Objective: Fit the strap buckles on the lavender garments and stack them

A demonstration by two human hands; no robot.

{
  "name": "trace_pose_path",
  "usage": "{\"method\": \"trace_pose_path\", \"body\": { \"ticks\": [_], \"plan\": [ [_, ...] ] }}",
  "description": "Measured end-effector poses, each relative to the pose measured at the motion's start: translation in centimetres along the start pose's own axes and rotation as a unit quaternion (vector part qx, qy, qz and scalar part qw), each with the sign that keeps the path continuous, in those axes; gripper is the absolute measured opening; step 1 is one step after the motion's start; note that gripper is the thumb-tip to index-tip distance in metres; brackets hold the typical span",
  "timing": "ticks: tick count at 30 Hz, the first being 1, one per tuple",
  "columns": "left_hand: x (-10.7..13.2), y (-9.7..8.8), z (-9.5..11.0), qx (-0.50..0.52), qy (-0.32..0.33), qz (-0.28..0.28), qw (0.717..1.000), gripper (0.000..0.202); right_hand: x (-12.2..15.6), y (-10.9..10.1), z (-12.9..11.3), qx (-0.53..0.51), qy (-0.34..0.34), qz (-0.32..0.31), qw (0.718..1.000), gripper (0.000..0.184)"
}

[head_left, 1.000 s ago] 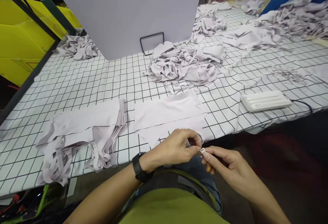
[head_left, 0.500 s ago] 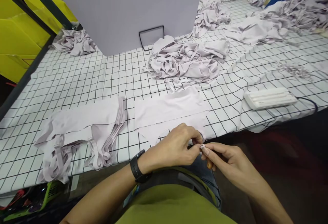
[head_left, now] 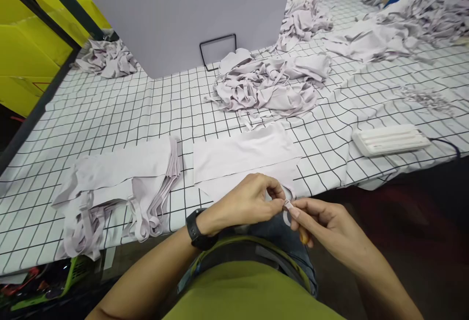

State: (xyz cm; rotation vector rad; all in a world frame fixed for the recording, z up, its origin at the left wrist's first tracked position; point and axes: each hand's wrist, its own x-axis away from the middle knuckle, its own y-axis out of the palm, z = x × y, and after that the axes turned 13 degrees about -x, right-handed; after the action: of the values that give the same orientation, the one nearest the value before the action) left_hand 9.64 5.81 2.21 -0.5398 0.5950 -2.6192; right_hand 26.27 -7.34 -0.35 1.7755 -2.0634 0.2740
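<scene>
A pale pinkish fabric piece lies flat at the table's front edge, its lower part partly hidden behind my left hand. Just off that edge, a narrow strap of the same colour is pinched between the fingertips of both hands. My left hand, with a dark watch at the wrist, is closed on one side of it. My right hand grips it from the other side, thumb on top. Below the right fingers an orange-handled tool shows, mostly hidden in the palm. A strap loop hangs beneath the fingertips.
Left of the hands is a neat stack of strapped fabric pieces. A loose fabric heap lies behind, before a grey panel with a black wire stand. A white corded device sits right. Another person's hands show at top right.
Both hands have shifted slightly, staying pinched at the strap. More of the strap loop shows around the fingertips now. The view has moved a little.
</scene>
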Motion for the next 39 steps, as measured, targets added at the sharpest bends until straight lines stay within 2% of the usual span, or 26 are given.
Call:
{"method": "trace_pose_path", "body": {
  "ticks": [4,6,7,9,11,13,16,19,23,26,29,31,34,37,39],
  "plan": [
    [-0.5,-0.3,-0.4,0.069,-0.017,-0.052,0.996,0.016,-0.2,0.1,0.0,-0.043,0.026,0.000,0.999,0.040],
    [-0.6,-0.2,-0.6,0.066,-0.012,-0.047,0.997,0.019,-0.4,0.2,0.0,-0.057,0.031,0.010,0.998,0.042],
    [-0.6,-0.1,-0.8,0.046,-0.009,-0.023,0.999,0.019,-0.5,0.3,0.0,-0.066,0.033,0.021,0.997,0.043],
    [-0.8,0.2,-1.2,-0.039,0.002,0.065,0.997,0.016,-0.7,0.3,-0.1,-0.085,0.038,0.053,0.994,0.045],
    [-1.0,0.5,-1.8,-0.164,0.019,0.155,0.974,0.013,-0.9,0.3,0.0,-0.099,0.036,0.088,0.990,0.047],
    [-1.5,0.8,-2.5,-0.274,0.035,0.190,0.942,0.014,-1.0,0.2,0.0,-0.103,0.018,0.121,0.987,0.047],
    [-2.5,1.0,-3.3,-0.367,0.034,0.178,0.912,0.014,-1.4,-0.2,0.3,-0.103,-0.014,0.173,0.979,0.044],
    [-3.1,0.8,-3.6,-0.402,0.026,0.174,0.899,0.011,-1.7,-0.5,0.6,-0.128,-0.009,0.205,0.970,0.044],
    [-3.1,0.4,-3.7,-0.408,0.013,0.184,0.894,0.015,-2.2,-0.5,0.4,-0.157,0.003,0.208,0.965,0.046],
    [-3.3,0.2,-3.8,-0.445,0.020,0.177,0.878,0.014,-2.7,-0.2,-0.3,-0.146,0.003,0.205,0.968,0.046],
    [-3.9,0.2,-3.9,-0.476,0.023,0.170,0.862,0.020,-3.5,0.3,-0.9,-0.148,0.005,0.193,0.970,0.048],
    [-4.3,0.3,-3.9,-0.476,0.014,0.173,0.862,0.021,-4.1,0.6,-1.3,-0.156,0.012,0.188,0.970,0.048],
    [-4.7,0.3,-4.0,-0.424,0.003,0.191,0.885,0.021,-5.3,1.2,-1.4,-0.175,0.012,0.185,0.967,0.044],
    [-4.8,0.4,-4.2,-0.353,0.010,0.227,0.908,0.021,-6.6,1.6,-1.2,-0.197,-0.006,0.184,0.963,0.040],
    [-4.8,0.5,-4.4,-0.334,0.023,0.252,0.908,0.021,-7.4,1.8,-1.1,-0.207,-0.013,0.190,0.960,0.037]
  ]
}}
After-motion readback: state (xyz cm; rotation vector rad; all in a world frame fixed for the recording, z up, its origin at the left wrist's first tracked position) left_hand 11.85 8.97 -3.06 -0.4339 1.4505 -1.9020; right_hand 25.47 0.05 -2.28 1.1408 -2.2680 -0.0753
